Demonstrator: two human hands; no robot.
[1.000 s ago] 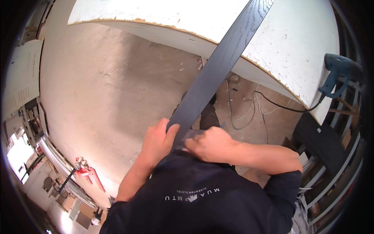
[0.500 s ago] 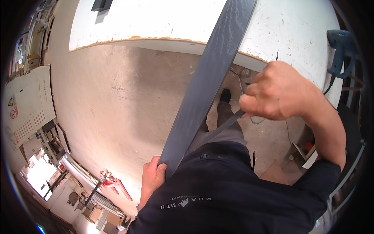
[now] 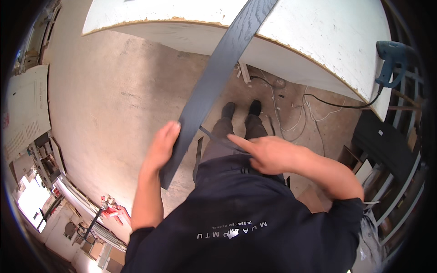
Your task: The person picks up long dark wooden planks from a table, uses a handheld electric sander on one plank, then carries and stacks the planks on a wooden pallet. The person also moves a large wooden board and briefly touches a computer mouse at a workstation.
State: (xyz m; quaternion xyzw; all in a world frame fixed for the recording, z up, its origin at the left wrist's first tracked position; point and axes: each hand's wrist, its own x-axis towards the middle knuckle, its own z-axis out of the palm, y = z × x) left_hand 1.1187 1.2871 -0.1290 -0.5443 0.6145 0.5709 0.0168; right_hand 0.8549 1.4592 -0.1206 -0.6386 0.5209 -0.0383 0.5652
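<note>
A long dark grey wood-grained board [image 3: 207, 86] slopes from the white bench down toward my waist, its far part resting across the bench edge. My left hand [image 3: 165, 144] grips the board's left edge close to its near end; the fingers beneath are hidden. In my right hand [image 3: 269, 154] is a thin dark flat file [image 3: 213, 135], with my index finger stretched out along it. The tip of the file meets or nearly meets the board's right edge. My palm covers its other end.
The white bench [image 3: 318, 34] has a chipped front edge. A blue heat gun [image 3: 390, 63] stands at its right end, its black cord hanging down. Loose cables [image 3: 300, 118] and scraps lie on the floor beyond my feet. Metal racking [image 3: 403, 191] runs along the right.
My right hand has swung down and left, bringing the file to the board's edge. My left hand has shifted up along the board from its near end. The view has moved back from the bench.
</note>
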